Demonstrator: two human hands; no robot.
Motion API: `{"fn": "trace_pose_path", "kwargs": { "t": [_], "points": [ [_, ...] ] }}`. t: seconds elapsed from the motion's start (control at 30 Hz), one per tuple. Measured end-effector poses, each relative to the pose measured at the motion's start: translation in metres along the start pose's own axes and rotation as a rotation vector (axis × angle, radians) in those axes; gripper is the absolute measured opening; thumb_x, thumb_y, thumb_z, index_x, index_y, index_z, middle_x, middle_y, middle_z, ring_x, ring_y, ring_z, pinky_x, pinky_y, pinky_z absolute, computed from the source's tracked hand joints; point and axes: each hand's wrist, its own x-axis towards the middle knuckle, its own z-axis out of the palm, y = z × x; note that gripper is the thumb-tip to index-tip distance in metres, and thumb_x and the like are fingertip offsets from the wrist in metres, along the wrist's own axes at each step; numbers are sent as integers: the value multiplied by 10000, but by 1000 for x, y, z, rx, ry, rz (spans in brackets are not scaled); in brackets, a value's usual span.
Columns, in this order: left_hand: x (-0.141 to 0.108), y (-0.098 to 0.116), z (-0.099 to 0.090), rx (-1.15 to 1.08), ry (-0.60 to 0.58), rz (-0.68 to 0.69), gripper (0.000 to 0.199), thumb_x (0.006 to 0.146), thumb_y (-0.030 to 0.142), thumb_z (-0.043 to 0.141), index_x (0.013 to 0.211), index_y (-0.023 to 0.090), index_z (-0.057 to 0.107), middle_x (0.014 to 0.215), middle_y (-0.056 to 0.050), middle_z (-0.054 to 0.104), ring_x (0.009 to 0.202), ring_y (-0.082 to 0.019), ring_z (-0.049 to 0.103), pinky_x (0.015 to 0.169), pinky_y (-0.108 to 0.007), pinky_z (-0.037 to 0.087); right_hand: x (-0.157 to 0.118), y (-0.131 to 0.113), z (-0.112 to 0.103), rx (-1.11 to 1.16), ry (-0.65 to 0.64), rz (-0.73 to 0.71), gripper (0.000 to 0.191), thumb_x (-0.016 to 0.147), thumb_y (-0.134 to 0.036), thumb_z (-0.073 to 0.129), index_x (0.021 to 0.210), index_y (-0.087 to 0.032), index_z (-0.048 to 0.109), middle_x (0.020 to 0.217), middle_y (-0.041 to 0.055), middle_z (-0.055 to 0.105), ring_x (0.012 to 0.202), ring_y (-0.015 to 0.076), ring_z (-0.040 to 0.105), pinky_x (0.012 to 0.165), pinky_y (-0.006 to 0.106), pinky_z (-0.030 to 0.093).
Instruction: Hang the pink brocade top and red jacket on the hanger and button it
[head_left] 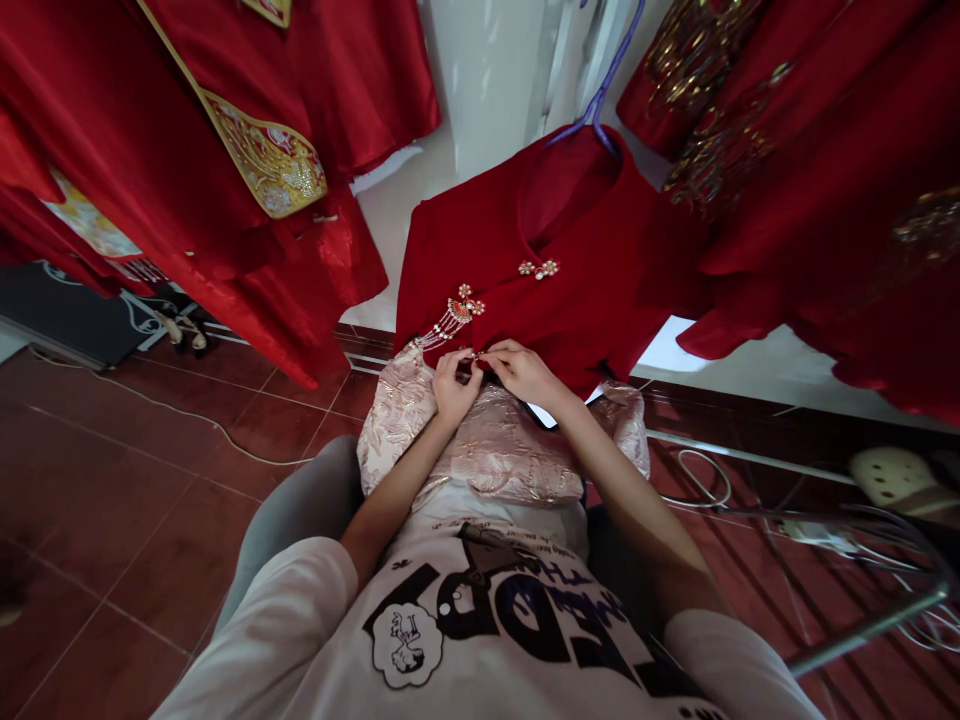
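Left hand [454, 388] and right hand [523, 372], fingertips pinched together on a tiny gold fastening [477, 355] at the edge of a red jacket [555, 310], just below a tasselled brooch [453, 316]. Risk: a hard tug tearing the cloth, or slippery fingers dropping the fastening.

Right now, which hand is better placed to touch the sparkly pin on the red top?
Left, probably: the left hand sits just below the pin on the red top, while the right hand is farther away.
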Motion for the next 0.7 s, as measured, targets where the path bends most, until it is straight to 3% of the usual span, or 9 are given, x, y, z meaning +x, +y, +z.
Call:
{"fn": "trace_pose_path", "kwargs": {
  "t": [0.2, 0.7],
  "points": [
    [0, -1, -2, -14, -8, -4, 229, 877, 196, 579, 1082, 199, 681, 1039, -73, 715, 949, -188, 677, 795, -305, 580, -2, -3, -11, 37, -39, -32, 320, 972, -272, 474, 1029, -194, 779, 1109, 112, 725, 1073, 212, 675, 1022, 408, 519],
    [2, 3, -2, -33, 0, 6, 197, 950, 342, 609, 1021, 206, 734, 980, -70, 740, 922, -173, 699, 845, -321, 587, -2, -3, -13, 34, -36, -69, 334, 978, -282, 460, 1062, -198, 772, 1147, 110, 712, 1084, 205, 672, 1024, 402, 517]
  ]
}}
